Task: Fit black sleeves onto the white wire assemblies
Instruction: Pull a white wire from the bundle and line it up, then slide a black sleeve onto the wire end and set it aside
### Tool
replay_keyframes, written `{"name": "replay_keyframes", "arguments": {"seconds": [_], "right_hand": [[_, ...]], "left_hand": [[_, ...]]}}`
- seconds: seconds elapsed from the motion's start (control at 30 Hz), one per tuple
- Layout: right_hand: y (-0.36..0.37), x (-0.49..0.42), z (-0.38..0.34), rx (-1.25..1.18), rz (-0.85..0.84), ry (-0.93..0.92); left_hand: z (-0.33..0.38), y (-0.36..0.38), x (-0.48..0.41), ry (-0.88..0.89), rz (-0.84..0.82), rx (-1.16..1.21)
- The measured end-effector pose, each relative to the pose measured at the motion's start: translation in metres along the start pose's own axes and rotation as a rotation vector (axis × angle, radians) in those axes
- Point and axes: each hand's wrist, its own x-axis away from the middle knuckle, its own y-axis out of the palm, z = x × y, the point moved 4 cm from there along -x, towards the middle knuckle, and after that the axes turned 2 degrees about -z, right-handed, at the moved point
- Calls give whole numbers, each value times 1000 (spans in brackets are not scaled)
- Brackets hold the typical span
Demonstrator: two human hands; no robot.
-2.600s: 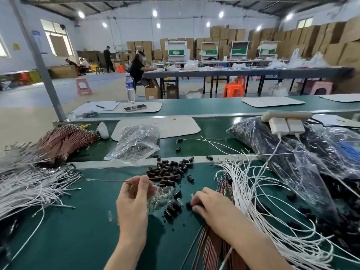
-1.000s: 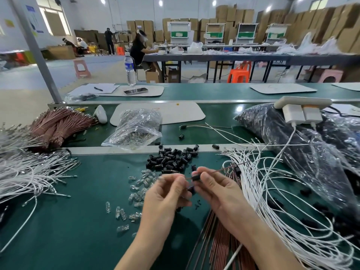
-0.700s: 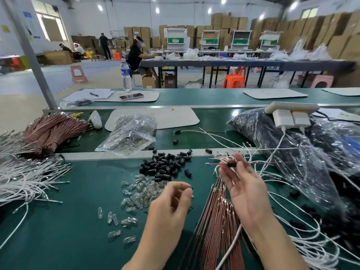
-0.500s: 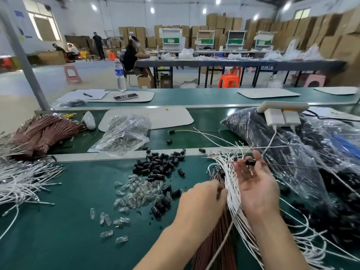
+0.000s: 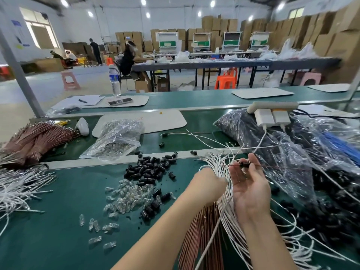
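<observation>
My right hand (image 5: 250, 189) is palm up over the bundle of white wires (image 5: 236, 235). Its thumb and fingertips pinch a black sleeve (image 5: 244, 164) that sits on a thin brown wire running off to the right. My left hand (image 5: 207, 185) is just left of it, fingers curled down into the ends of the white wires and round one white wire that trails toward me. A loose pile of black sleeves (image 5: 151, 168) lies on the green belt (image 5: 58, 240), left of both hands.
Clear glass bulbs (image 5: 128, 195) are scattered in front of the sleeves. Brown wires (image 5: 200, 242) lie under my forearms. More white wires (image 5: 19, 189) and a brown bundle (image 5: 36, 138) lie at the left. Plastic bags (image 5: 115, 139) (image 5: 276, 145) and a power strip (image 5: 272, 109) stand behind.
My right hand carried the sleeve on the brown wire up and to the right. My left hand left the bulb pile and moved right into the white wires.
</observation>
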Motion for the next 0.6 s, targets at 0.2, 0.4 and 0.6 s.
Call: {"name": "replay_keyframes", "arguments": {"seconds": [0.2, 0.4, 0.6], "right_hand": [[1, 3, -1, -98, -56, 74], [15, 9, 11, 68, -187, 125], [28, 19, 31, 306, -309, 193]], "left_hand": [[11, -74, 35, 182, 334, 294], [-62, -149, 76, 93, 632, 707], [-166, -127, 109, -305, 662, 571]]}}
